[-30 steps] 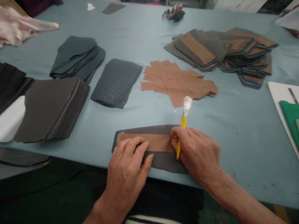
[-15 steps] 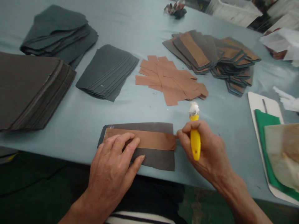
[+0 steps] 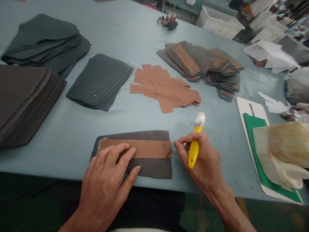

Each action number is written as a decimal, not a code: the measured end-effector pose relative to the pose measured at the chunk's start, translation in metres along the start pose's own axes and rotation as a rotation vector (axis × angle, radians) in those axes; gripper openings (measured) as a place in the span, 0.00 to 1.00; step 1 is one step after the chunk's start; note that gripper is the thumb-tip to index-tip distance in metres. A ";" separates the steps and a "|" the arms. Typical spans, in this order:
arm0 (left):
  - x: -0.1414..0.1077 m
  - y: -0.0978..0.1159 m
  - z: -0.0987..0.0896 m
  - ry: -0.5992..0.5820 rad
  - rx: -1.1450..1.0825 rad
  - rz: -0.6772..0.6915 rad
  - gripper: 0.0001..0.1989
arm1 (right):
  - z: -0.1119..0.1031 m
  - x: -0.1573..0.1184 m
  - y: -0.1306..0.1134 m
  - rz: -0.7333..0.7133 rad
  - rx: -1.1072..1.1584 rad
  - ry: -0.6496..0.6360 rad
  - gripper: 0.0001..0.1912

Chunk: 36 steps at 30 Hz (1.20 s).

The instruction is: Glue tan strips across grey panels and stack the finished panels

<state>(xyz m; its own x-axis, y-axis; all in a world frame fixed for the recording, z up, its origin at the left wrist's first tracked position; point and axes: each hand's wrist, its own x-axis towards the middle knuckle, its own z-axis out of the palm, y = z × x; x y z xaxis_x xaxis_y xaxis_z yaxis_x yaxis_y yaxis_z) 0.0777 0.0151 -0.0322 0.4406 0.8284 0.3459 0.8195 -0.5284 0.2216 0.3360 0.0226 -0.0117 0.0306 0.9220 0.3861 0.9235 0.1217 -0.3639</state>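
One brown strip (image 3: 153, 149) is steadied, apparently for sticking, on a dark piece (image 3: 152, 169) on the table (image 3: 120, 120) by the spread left hand (image 3: 108, 180), the brush (image 3: 194, 150) clasped in the right hand (image 3: 206, 161), smoothing probably needed next

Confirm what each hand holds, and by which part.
Right hand: the brush, by its yellow handle, close to the bristle end. Left hand: grips nothing; it rests on the brown strip.

Workshop. Large blue-topped worktable (image 3: 125, 35) holds stacks of dark cut panels (image 3: 98, 80) plus a loose heap of brown strips (image 3: 163, 88); yellow-handled brush (image 3: 194, 150) with white-coated bristles in hand. White crate (image 3: 218, 26) and blurred clutter (image 3: 288, 17) past the table's far edge.
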 end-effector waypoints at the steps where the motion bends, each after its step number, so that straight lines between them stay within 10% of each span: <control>1: 0.000 0.000 0.000 0.000 0.000 0.000 0.15 | 0.003 -0.003 -0.002 0.005 -0.036 -0.001 0.11; 36: -0.003 -0.005 0.002 -0.037 -0.012 -0.007 0.17 | 0.025 -0.024 -0.017 -0.089 -0.012 0.172 0.09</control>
<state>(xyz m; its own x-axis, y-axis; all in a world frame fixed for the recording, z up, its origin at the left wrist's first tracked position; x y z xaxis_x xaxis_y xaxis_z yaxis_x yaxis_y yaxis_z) 0.0729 0.0161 -0.0361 0.4483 0.8383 0.3102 0.8184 -0.5245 0.2347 0.3100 0.0072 -0.0358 0.0130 0.8311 0.5559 0.9298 0.1945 -0.3126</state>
